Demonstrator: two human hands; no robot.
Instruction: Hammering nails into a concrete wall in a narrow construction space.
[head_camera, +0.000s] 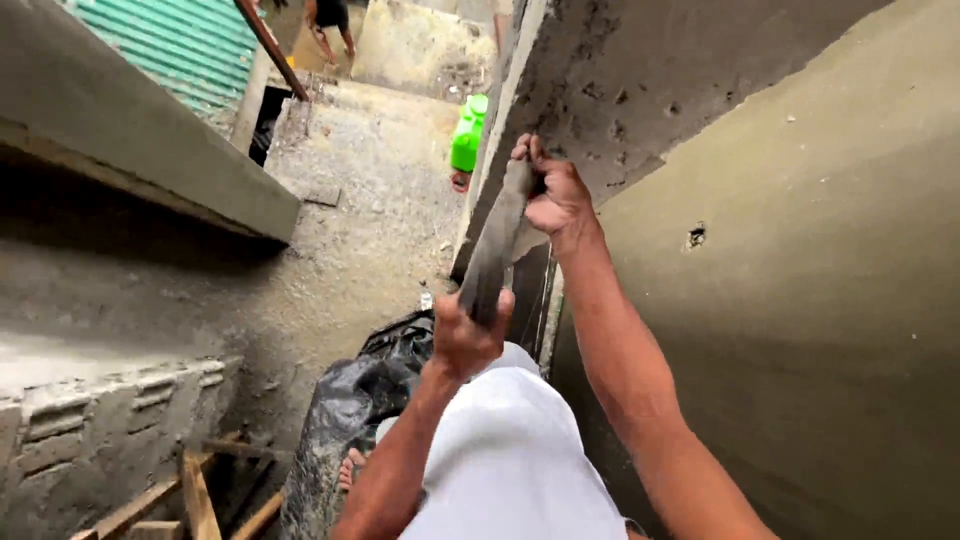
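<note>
I look down from a height along a freshly plastered grey wall (800, 300). A long flat grey plastering float (495, 245), caked with cement, is held edge-on against the wall's outer corner. My right hand (553, 195) grips its upper end, and my left hand (465, 335) grips its lower end. Both fists are closed around the tool. My white shirt (510, 460) fills the lower middle of the view.
Rough unplastered concrete (620, 80) lies above the corner. Far below are a concrete ground slab (370, 190), a green plastic bottle (467, 135), black plastic sheeting (360, 400), wooden scaffold pieces (190, 495), a green corrugated sheet (180, 40) and a person's legs (333, 25). A concrete ledge (140, 140) juts out at left.
</note>
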